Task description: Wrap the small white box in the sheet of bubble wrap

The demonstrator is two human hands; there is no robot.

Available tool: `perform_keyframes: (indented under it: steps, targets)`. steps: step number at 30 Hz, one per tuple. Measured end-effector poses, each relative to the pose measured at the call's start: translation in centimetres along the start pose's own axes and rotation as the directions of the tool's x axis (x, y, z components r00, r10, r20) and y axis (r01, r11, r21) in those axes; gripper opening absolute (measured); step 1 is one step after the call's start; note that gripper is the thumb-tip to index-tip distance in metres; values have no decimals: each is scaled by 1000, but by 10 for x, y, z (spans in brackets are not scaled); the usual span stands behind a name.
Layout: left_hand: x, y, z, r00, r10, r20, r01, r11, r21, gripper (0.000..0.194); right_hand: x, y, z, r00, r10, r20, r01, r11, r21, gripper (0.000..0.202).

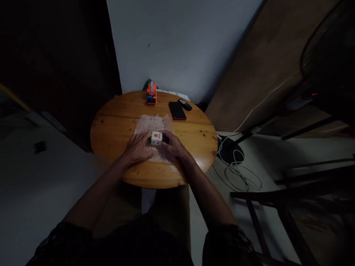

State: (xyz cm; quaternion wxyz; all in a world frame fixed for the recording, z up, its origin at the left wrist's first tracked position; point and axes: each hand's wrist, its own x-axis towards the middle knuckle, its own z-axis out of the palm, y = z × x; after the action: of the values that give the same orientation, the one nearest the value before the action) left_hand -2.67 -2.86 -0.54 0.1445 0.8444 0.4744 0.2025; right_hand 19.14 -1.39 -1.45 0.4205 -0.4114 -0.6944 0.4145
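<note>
A small white box (156, 137) with a red print on top sits over a sheet of bubble wrap (146, 122) on the round wooden table. My right hand (174, 145) grips the box from its right side, thumb near the front edge and fingers behind. On the other side, my left hand (138, 148) lies on the bubble wrap, fingers stretched out and thumb apart, close by the box's left face. Part of the wrap is hidden under both hands.
An orange tape dispenser (151, 93) stands at the table's (111, 127) far edge. Right of it lie a dark phone-like slab (177, 111) and a black remote-like handset (185, 104). A coiled white cable (238, 170) is on the floor at right, near dark wooden furniture (257, 195).
</note>
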Motion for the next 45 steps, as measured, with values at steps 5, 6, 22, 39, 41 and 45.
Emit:
perform_keyframes:
  steps: [5,6,22,39,41,45]
  targets:
    - [-1,-1,-6,999,13,30,-12,1000,-27,86,-2,-6,1,1000,16,-16,-17,999,-40,46]
    - [-3,-2,-10,999,21,37,-20,999,-35,82,-3,-7,2,1000,20,-20,-21,999,-43,46]
    - [-42,10,-32,971,195,136,-213,968,130,16,-2,-6,3,1000,3,-26,-6,996,-85,42]
    - [42,25,-38,927,-330,-179,322,944,-75,11,-6,-20,-17,988,150,-46,-123,920,373,61]
    - [48,22,-33,922,-338,-187,325,941,-98,11,-7,-22,-16,984,176,-31,-156,929,334,62]
    - [49,15,-22,915,-344,-210,318,936,-148,11,-10,-26,-19,992,120,-46,-99,941,323,61]
